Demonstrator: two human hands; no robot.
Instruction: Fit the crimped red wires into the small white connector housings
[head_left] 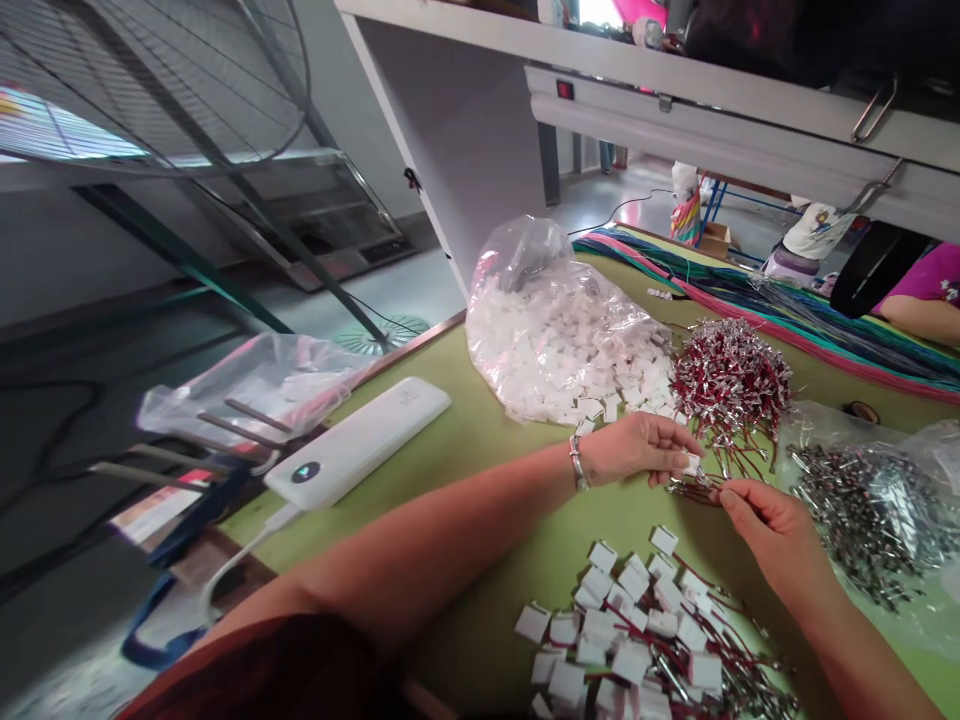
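Observation:
My left hand [651,448], with a bracelet at the wrist, pinches a small white connector housing [690,464]. Thumb and finger of my right hand [765,515] are closed on a thin dark red wire [705,490] that runs up to the housing. Whether the wire's end sits inside the housing I cannot tell. Just behind both hands rises a heap of red wires with silvery metal terminals [731,385]. Nearer to me lies a pile of white housings with red wires [630,630]. A clear plastic bag [555,320] spills loose white housings beyond my left hand.
A clear bag of dark metal terminals [870,510] lies at the right. Long bundled wires [810,320] stretch along the table's far side. A white power bank [360,440] with a cable rests near the left edge. A fan [150,80] stands left; another person's sleeve [926,280] shows far right.

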